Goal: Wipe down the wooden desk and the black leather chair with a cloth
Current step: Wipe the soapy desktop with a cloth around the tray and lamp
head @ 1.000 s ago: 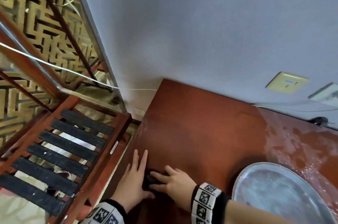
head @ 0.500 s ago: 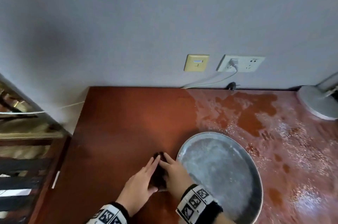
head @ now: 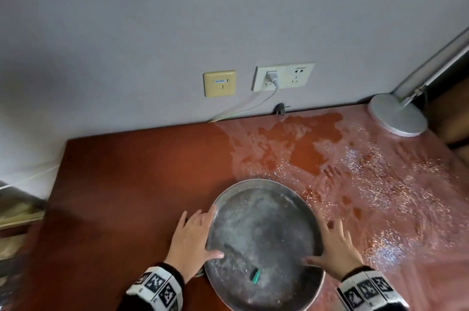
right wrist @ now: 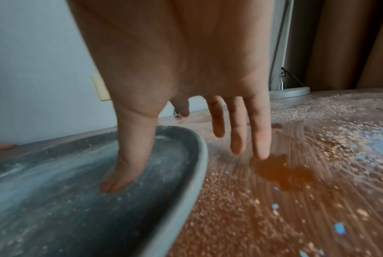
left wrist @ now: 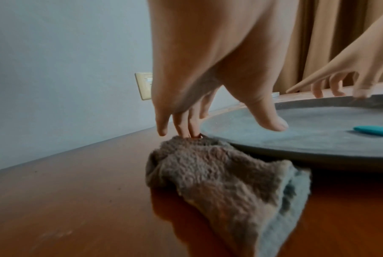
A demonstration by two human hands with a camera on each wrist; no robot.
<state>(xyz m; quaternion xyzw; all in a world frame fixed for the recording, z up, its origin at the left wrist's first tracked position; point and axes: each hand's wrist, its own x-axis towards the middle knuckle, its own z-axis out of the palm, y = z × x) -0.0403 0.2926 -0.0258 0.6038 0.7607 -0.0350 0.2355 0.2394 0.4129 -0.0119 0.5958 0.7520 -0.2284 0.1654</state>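
Cloth: the cloth [left wrist: 219, 175] lies crumpled on the wooden desk [head: 121, 183], tucked against the left rim of the metal tray [head: 264, 242]; half a second ago both hands were bunched over it, now neither grips it.
Left hand: the left hand [head: 191, 237] is spread, thumb over the tray's rim, fingertips just touching the cloth's top edge; it holds nothing.
Right hand: the right hand [head: 335, 247] has crossed to the tray's right side, fingers straight and splayed above the desk, thumb pressed inside the tray.
Meaning: wiping looks paused; probably the tray gets moved so the surface beneath and beside it can be reached.
Desk beyond: the left half looks clean, the right half is filmed with pale speckled residue up to the lamp base [head: 398, 120].
Hidden: in the head view the cloth is almost wholly covered; the small teal object [head: 255, 275] in the tray cannot be identified; the black leather chair is out of view.
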